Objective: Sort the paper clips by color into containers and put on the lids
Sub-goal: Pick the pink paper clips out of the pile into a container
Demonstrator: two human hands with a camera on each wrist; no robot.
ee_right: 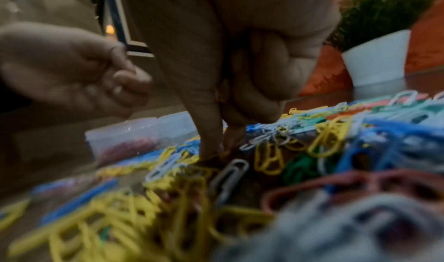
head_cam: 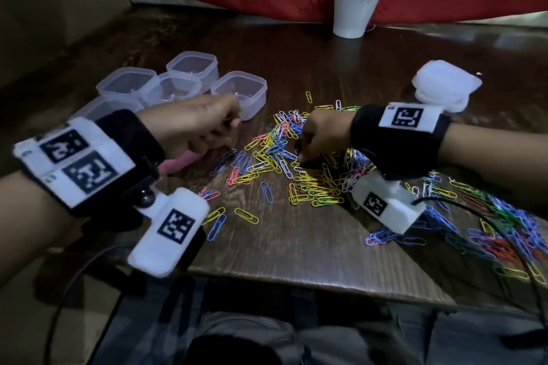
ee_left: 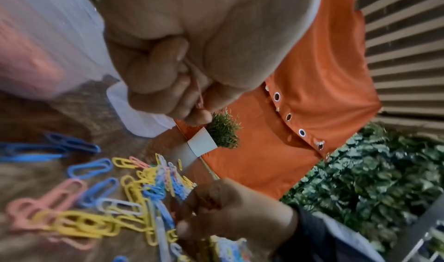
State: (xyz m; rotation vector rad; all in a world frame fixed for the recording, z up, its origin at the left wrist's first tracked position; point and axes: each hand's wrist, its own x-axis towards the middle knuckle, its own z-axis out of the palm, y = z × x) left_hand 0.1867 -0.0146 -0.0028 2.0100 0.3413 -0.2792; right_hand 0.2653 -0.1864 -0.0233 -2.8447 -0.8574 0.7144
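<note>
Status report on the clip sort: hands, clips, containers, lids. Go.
Left hand pinches pink clips. Right hand picking in mixed clip pile. Containers open, lids stacked aside. Nothing blocking.

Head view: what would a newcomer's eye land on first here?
The bright heap of paper clips spread over the middle and right of the dark table, with the right hand pinching into it. Next, the left hand, holding pink clips, beside the cluster of open containers at back left. The stacked lids sit at back right.
</note>
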